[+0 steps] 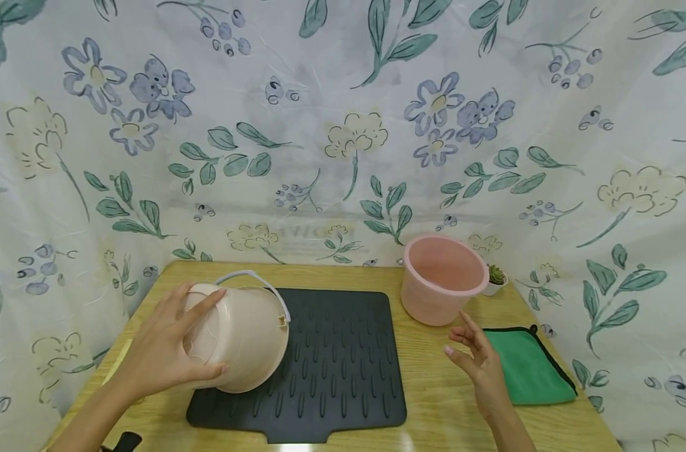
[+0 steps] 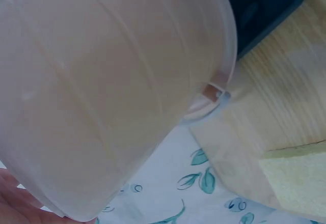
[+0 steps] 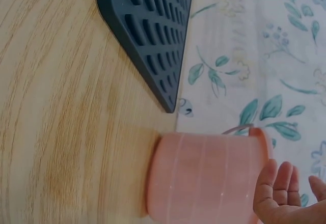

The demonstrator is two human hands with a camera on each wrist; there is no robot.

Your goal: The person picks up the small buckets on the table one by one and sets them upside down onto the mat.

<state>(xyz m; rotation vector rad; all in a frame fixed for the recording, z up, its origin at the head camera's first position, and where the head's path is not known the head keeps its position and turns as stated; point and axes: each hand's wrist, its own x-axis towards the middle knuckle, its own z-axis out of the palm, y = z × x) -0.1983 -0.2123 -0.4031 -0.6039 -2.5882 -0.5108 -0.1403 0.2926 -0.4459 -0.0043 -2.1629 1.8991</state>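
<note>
A cream bucket (image 1: pixel 249 339) with a pale handle lies tipped on its side above the left part of a dark ridged mat (image 1: pixel 343 358), its mouth turned to the right. My left hand (image 1: pixel 167 342) grips it round the base, thumb below and fingers above; in the left wrist view the bucket (image 2: pixel 112 81) fills much of the frame. At the back right a pink bucket (image 1: pixel 439 301) stands upright on the table. My right hand (image 1: pixel 478 367) is in front of it with fingers loosely bent, holding nothing. Whether a fingertip touches the pink bucket, I cannot tell.
A green cloth pouch (image 1: pixel 529 367) with black trim lies at the table's right. Behind the pink bucket stands a small potted succulent (image 1: pixel 495 279). A pale yellow item (image 2: pixel 300 178) lies at the left edge, near a black object (image 1: pixel 127 441). A floral curtain (image 1: pixel 343 125) hangs behind.
</note>
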